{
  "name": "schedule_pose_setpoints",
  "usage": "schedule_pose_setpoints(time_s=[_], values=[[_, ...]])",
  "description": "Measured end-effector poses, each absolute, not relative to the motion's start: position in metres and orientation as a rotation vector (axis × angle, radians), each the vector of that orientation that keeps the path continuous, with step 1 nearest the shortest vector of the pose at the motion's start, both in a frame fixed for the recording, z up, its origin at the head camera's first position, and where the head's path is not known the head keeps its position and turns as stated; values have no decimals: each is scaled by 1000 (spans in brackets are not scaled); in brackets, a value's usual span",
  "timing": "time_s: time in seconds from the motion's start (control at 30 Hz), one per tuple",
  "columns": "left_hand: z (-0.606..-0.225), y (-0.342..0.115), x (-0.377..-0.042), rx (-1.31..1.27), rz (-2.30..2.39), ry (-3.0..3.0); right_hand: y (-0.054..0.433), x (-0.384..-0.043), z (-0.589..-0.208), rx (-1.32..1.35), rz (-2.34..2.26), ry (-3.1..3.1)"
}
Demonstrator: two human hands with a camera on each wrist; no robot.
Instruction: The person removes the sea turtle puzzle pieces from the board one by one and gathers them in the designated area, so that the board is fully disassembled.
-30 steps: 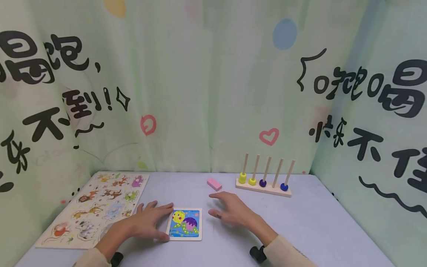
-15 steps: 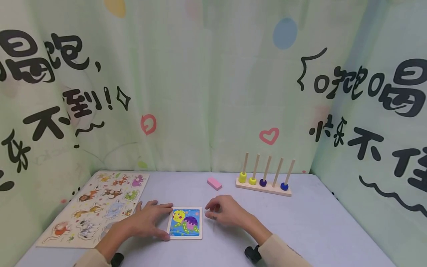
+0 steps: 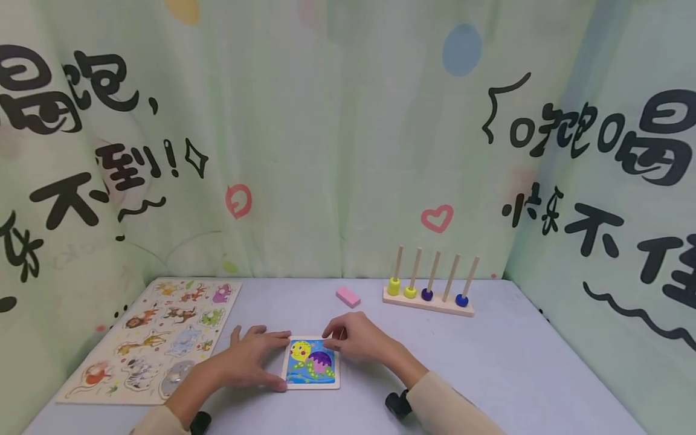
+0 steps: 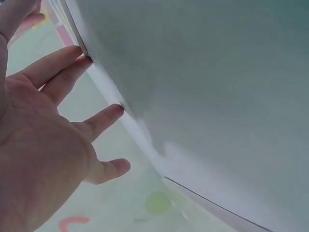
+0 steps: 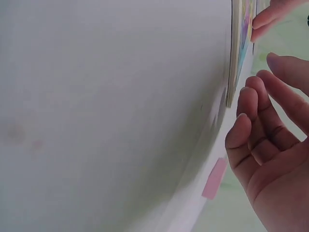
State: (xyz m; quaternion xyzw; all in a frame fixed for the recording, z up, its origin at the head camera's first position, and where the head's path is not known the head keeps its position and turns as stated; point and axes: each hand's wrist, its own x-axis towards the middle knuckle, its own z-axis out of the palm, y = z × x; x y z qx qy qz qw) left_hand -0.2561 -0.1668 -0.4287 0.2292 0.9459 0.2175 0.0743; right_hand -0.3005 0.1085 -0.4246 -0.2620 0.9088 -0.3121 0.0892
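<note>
A small square turtle picture puzzle (image 3: 311, 362) with a pale wooden frame lies flat on the table. My left hand (image 3: 251, 361) is spread at its left side, the index finger at the top left corner and the thumb at the bottom left. Over the puzzle's upper right corner hovers my right hand (image 3: 363, 339), thumb and index finger bent toward each other. In the right wrist view a gap shows between that thumb (image 5: 287, 67) and the curled fingers, with nothing held. The puzzle's edge (image 5: 232, 58) stands just beyond them.
An animal puzzle board (image 3: 157, 338) lies left, partly behind the left forearm. Behind the puzzle sits a pink block (image 3: 348, 296). At the back right stands a wooden peg stand (image 3: 429, 302) with yellow and blue beads. Printed curtains (image 3: 293, 151) enclose the table (image 3: 516, 374).
My right hand has moved left, from beside the puzzle to over its upper right corner, and its fingers have bent inward. The left hand stays at the puzzle's left edge. The view has shifted slightly.
</note>
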Motion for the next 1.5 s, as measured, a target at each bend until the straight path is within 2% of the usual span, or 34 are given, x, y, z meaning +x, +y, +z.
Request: schedule_pose_setpoints(time_s=[0.7, 1.5], values=[[-425, -158, -258, 556, 651, 2790, 62, -323, -427, -953, -840, 2604], [-427, -157, -259, 493, 620, 2787, 57, -327, -429, -874, -880, 2545]])
